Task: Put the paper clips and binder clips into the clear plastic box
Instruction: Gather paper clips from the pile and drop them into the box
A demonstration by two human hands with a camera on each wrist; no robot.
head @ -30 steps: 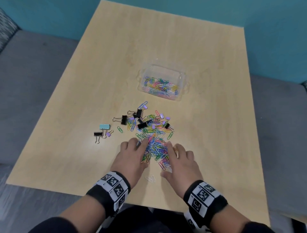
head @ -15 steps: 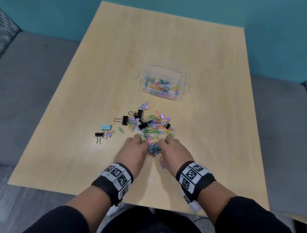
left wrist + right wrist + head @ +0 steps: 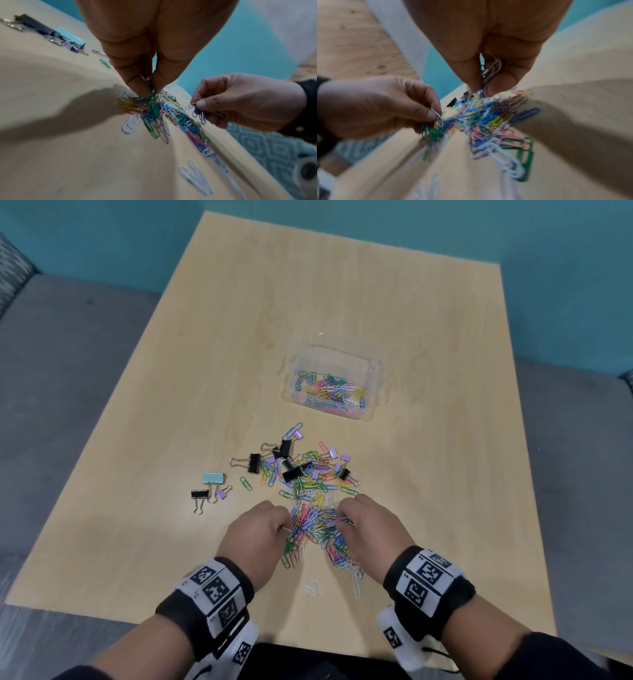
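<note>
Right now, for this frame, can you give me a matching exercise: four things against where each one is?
Things:
1. clear plastic box
2. light blue binder clip
3. left hand
4. right hand

Places or states:
A. pinching paper clips at the pile's right edge
B. left of the pile, apart from it
C. beyond the pile, paper clips inside
D. pinching paper clips at the pile's left edge

Pairs: 1-C, 2-B, 3-D, 4-A

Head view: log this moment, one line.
left hand: pinching paper clips | right hand: pinching paper clips | clear plastic box: partly filled

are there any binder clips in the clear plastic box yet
No, the clear plastic box holds only coloured paper clips.
</note>
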